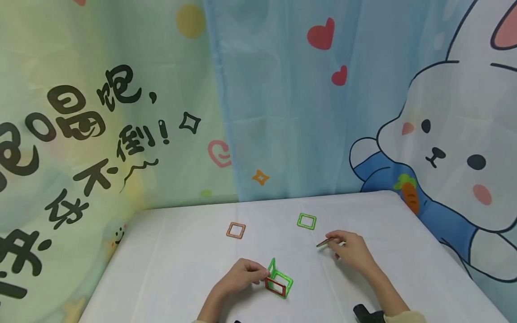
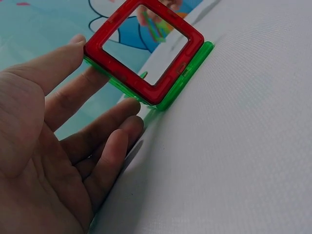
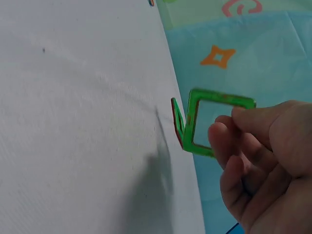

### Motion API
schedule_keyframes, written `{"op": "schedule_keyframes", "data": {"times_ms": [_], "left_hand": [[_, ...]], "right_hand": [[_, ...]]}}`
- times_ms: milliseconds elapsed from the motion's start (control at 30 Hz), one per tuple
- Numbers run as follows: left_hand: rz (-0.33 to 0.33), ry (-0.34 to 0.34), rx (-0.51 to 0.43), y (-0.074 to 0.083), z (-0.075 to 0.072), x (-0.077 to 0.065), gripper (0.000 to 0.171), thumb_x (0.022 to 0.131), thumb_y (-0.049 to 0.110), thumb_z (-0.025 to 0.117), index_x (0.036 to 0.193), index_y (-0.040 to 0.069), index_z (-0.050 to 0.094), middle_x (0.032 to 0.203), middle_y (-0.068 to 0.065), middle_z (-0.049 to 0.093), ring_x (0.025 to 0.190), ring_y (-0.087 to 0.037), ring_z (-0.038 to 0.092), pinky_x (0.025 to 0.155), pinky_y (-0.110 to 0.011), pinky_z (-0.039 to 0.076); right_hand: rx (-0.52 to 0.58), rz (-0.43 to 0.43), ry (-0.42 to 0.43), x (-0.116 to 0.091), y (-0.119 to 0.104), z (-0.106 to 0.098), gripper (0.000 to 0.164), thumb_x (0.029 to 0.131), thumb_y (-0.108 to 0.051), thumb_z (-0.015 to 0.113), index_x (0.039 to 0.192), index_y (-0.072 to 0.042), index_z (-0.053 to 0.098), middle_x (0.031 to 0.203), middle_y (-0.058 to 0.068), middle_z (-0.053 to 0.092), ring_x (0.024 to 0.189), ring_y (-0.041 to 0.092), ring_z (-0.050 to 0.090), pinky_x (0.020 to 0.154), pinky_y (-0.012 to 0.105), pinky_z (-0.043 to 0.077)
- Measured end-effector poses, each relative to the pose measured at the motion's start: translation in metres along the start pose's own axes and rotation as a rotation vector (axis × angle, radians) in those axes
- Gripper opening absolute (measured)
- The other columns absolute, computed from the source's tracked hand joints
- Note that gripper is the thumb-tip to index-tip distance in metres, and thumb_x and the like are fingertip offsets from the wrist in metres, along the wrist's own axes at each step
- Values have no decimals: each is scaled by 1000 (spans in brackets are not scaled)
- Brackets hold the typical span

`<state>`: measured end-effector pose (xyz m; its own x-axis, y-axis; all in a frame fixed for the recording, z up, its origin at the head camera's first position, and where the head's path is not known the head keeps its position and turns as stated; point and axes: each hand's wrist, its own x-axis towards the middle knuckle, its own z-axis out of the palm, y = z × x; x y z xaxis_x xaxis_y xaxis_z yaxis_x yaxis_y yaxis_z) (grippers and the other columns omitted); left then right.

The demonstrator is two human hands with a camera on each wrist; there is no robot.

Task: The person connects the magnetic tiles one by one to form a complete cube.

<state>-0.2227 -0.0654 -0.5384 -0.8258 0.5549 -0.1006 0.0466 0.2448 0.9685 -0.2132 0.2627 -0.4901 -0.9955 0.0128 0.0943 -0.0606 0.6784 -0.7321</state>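
My left hand (image 1: 243,272) pinches one corner of a small joined build of magnetic tiles (image 1: 288,287). The build has a green square base, an upright green tile and an upright red tile (image 2: 114,70). In the left wrist view the thumb is at the red frame's corner, and the lower fingers are loosely bent. To the right, my right hand (image 1: 350,249) holds a green square magnetic tile (image 3: 191,122) between thumb and fingers, raised off the table and apart from the build. Part of that tile is hidden behind the fingertips.
Toward the back of the white table (image 1: 181,251) lie a loose orange square tile (image 1: 236,230) and a loose green square tile (image 1: 307,221). A printed curtain (image 1: 278,112) hangs behind the table edge. Something black (image 1: 368,314) sits at the right wrist.
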Motion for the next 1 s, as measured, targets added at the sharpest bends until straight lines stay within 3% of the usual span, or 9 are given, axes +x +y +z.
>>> {"op": "schedule_keyframes", "data": {"times_ms": [133,200,367,567,700,833,1000], "left_hand": [[-10,0,7,0,0,1,21,93,20,66,97,2,76,86,-1,71,72,-13,59,65,-28,47],[-13,2,9,0,0,1,21,93,20,66,97,2,76,85,0,71,72,-13,59,65,-28,46],[-14,5,6,-1,0,1,21,93,20,66,97,2,76,85,0,70,71,-13,59,64,-28,46],[-12,1,-3,0,0,1,21,93,21,66,97,2,76,85,0,70,71,-13,59,64,-28,46],[-2,-1,-7,2,0,0,21,93,21,66,97,2,76,84,0,70,71,-13,59,64,-28,47],[2,1,-3,5,0,-1,21,92,21,67,96,2,76,84,-1,71,70,-12,59,64,-27,46],[7,-1,9,6,-1,-1,22,92,22,67,96,2,76,85,-1,71,71,-11,59,64,-27,46]], "right_hand": [[-109,-23,22,-4,-10,4,20,89,-17,71,104,-4,74,65,-1,54,55,15,45,51,28,36],[-168,-49,17,-6,-15,6,20,87,-20,73,101,-7,76,68,-2,52,60,15,43,54,30,36],[-233,-100,-31,-11,-24,13,17,86,-20,74,100,-11,76,89,-2,67,74,13,55,62,33,44],[-185,-156,-50,-10,-22,22,21,84,-5,74,105,-5,75,90,3,71,74,11,60,62,28,48],[-113,-121,-53,-10,-21,25,21,80,5,71,100,0,72,85,5,69,70,11,59,56,25,48],[-91,-71,-17,-12,-22,25,14,80,4,72,92,-3,72,85,3,68,69,12,59,54,24,48],[-122,-100,50,-13,-23,25,12,79,-2,78,89,-7,73,78,-3,66,69,10,58,60,26,49]]}}
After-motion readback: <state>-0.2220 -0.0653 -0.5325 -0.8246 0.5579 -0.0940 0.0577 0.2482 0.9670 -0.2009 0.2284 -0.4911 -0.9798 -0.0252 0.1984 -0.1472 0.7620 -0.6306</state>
